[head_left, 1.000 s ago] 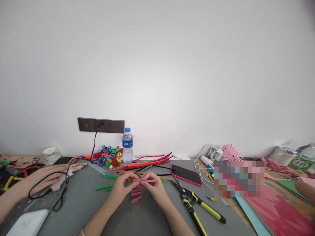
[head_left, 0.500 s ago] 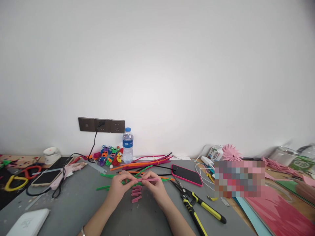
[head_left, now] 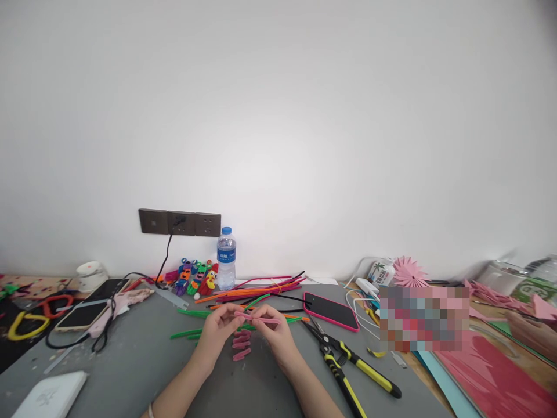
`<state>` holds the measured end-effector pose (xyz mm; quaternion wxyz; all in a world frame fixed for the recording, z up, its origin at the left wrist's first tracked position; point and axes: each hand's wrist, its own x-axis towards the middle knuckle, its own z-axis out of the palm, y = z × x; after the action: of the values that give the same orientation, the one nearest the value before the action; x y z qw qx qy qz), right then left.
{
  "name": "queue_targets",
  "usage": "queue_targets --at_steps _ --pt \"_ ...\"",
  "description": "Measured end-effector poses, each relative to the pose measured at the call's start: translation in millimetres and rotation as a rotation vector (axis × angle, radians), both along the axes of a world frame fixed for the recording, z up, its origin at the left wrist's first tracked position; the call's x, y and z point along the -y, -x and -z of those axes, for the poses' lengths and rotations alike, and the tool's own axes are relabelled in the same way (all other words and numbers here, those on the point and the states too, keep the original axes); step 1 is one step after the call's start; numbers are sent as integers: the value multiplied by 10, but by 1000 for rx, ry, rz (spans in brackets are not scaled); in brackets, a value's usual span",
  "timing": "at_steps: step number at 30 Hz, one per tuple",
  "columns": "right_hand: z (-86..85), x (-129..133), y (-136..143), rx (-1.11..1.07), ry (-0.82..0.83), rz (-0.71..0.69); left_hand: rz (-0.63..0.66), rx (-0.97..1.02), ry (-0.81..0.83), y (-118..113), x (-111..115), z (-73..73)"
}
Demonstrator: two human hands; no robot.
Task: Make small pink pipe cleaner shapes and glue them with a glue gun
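Between my two hands a pink pipe cleaner (head_left: 266,320) is held up over the grey mat (head_left: 152,354). My left hand (head_left: 221,332) pinches its left end between thumb and fingers. The rest of it lies in the pinch of my right hand (head_left: 270,332), with the tip sticking out to the right. Just below my hands, several short folded pink pieces (head_left: 241,345) lie in a column. Green pipe cleaners (head_left: 187,334) show behind and left of my hands, partly hidden by them. Orange and red ones (head_left: 261,290) are bundled farther back.
Yellow-black pliers (head_left: 343,371) and a pink-edged phone (head_left: 331,310) lie to the right. A water bottle (head_left: 226,261) stands beside small colourful figures (head_left: 198,278). At far left is a white box (head_left: 50,395). Another person's hand (head_left: 531,334) is at the right edge.
My hands have drawn slightly closer together, and the pink pipe cleaner now looks bent near my left fingertips. The other person's hand at the right edge has moved left and up.
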<state>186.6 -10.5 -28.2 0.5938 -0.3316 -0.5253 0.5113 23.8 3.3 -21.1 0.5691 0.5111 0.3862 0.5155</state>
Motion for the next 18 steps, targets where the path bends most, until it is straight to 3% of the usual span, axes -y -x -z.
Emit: queue_targets --at_steps 6,18 --pt "-4 -2 32 55 -102 46 104 193 177 -104 76 34" --pt "147 -43 40 150 -83 34 46 349 273 -81 27 47"
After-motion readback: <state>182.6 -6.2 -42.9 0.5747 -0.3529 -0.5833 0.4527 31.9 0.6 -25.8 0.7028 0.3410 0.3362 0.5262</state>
